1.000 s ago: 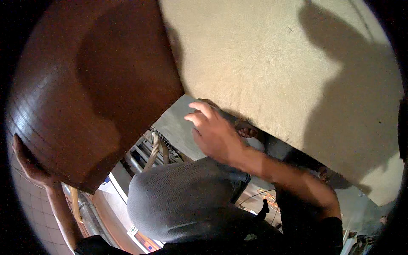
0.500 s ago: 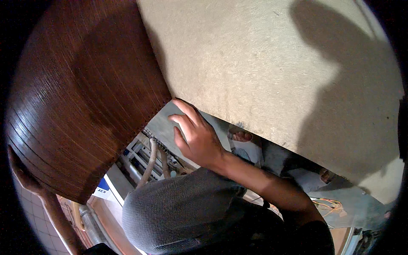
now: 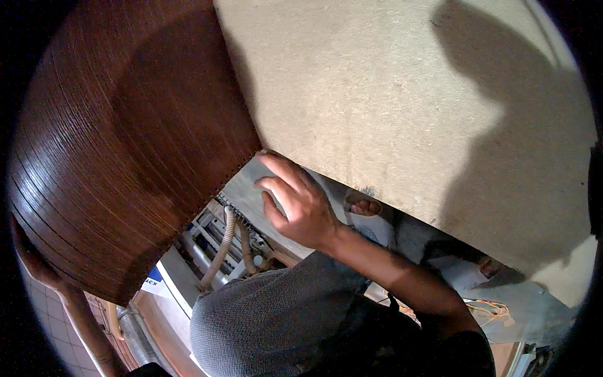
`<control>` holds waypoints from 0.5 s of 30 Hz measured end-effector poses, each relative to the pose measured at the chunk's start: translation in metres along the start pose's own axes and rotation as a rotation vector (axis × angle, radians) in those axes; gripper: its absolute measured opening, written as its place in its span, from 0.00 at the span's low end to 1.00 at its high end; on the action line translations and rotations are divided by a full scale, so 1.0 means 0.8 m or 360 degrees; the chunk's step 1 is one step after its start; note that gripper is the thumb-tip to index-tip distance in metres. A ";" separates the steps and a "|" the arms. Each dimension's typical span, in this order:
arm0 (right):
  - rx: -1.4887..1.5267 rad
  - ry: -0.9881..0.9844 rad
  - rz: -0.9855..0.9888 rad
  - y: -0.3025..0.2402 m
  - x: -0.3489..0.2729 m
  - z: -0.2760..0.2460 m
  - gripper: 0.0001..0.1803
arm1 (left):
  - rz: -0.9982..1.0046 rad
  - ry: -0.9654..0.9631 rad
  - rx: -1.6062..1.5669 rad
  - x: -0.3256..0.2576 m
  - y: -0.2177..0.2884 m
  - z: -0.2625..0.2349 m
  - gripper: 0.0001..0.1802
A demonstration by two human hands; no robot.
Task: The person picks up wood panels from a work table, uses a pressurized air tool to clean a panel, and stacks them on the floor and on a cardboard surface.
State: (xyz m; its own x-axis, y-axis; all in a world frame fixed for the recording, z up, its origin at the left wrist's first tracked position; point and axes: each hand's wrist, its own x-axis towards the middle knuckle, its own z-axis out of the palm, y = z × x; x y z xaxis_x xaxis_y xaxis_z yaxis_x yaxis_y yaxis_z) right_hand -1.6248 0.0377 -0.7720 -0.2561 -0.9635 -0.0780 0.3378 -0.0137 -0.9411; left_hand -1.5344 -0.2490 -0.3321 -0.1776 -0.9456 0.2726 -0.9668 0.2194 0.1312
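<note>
A dark brown sheet (image 3: 144, 151) with a grooved wood-grain pattern fills the left side, its surface curving toward the far left. It meets a large beige board (image 3: 370, 107) along a slanting seam. My right hand (image 3: 301, 207) is at the near corner where the two meet. Its index fingertip touches that corner, and the other fingers are bent and apart, with nothing visible between them. My left hand (image 3: 43, 267) lies against the sheet's outer left edge. Its fingers are dark and partly hidden there, so its grip cannot be made out.
Below the sheet is a grey-clad knee (image 3: 264, 314). A ribbed beige hose (image 3: 226, 242) runs past metal frame parts. Thin coloured wires (image 3: 490, 308) lie at lower right. Skin-coloured shapes like toes (image 3: 365, 207) show under the board's edge. A silvery duct (image 3: 138, 333) stands at lower left.
The sheet, board and my right hand sit slightly further right and lower in the picture. My right index finger is a little more bent at the corner. My left hand has barely shifted.
</note>
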 end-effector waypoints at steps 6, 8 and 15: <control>-0.0037 -0.0053 -0.0001 0.010 0.004 0.008 0.13 | -0.0004 0.0012 -0.0062 -0.002 -0.014 -0.001 0.29; -0.0077 -0.0037 -0.0060 0.011 0.005 0.011 0.13 | 0.0026 -0.0008 -0.0032 0.000 -0.017 0.001 0.29; -0.0066 -0.0052 -0.0050 0.015 0.001 0.014 0.10 | 0.0055 0.0016 0.0104 0.005 -0.031 -0.010 0.32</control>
State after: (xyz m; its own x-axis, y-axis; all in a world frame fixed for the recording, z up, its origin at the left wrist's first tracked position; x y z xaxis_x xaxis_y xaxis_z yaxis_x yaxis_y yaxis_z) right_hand -1.6110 0.0337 -0.7801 -0.2357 -0.9711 -0.0382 0.2920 -0.0333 -0.9558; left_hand -1.5093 -0.2563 -0.3270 -0.2093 -0.9353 0.2853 -0.9702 0.2351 0.0590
